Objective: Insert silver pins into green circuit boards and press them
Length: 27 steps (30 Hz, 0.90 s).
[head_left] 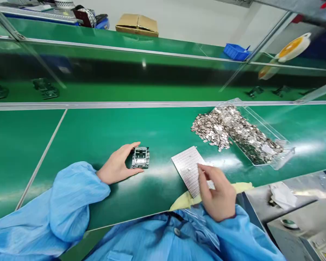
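My left hand (121,164) grips a small dark electronic module (141,157) by its far and near edges, thumb on the near side. The module has a rectangular frame and a bright metallic strip, and it is on or just above the green bench. Over a silver sheet marked with a fine grid (188,165), my right hand (217,190) is closed in a pinch. Whatever its fingertips may hold is too small to make out. The sheet's near right part is hidden behind that hand, and yellow paper (183,203) sticks out below it.
A clear plastic tray (260,125) at the right holds many small silvery metal pieces (212,127), which spill onto the bench (97,130). Behind a metal rail (163,105) runs a green conveyor-like strip with dark modules (45,88). A cardboard box (137,25) and blue bin (235,52) stand above.
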Motion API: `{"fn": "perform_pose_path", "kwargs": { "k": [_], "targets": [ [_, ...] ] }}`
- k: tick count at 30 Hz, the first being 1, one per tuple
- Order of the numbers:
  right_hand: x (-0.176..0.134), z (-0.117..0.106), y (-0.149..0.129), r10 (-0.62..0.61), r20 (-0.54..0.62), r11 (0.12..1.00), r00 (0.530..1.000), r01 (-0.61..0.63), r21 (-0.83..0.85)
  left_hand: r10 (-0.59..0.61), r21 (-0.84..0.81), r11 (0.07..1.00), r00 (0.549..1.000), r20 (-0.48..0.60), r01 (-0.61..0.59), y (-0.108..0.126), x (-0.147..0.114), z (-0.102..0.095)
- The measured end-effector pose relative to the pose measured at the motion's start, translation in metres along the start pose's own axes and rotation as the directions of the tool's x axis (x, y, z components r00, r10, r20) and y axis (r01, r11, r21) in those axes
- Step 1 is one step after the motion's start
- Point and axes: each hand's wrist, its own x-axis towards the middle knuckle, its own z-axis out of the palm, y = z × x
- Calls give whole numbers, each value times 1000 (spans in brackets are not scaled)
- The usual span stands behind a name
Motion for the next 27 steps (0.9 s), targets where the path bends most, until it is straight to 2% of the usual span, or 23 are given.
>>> {"fn": "perform_pose_path", "kwargs": {
  "k": [2,4,6,8,10,12,18,23,27],
  "targets": [
    [-2,-14,26,169,45,985,985,-168,-27,-66,-242,969,996,-65,48,11,3,10],
    [-4,-17,44,285,142,957,948,-289,6,-156,-529,844,984,-90,85,28,10,24],
    [-5,-10,51,308,216,943,926,-327,56,-211,-732,677,973,-91,78,48,20,41],
    [-4,1,49,296,245,944,923,-322,74,-218,-822,568,971,-98,44,66,29,56],
    [-2,12,44,287,254,949,924,-310,55,-191,-840,543,974,-120,3,79,35,67],
    [-1,21,40,275,270,958,923,-286,1,-147,-820,571,980,-132,-25,84,36,73],
    [8,25,37,291,374,956,881,-251,-153,-102,-754,652,976,-193,-81,77,27,76],
    [21,22,28,274,474,951,837,-163,-262,-131,-755,655,976,-173,-46,73,29,79],
    [29,20,22,266,556,944,787,-95,-317,-198,-781,623,974,-106,42,72,30,80]
  ]
}}
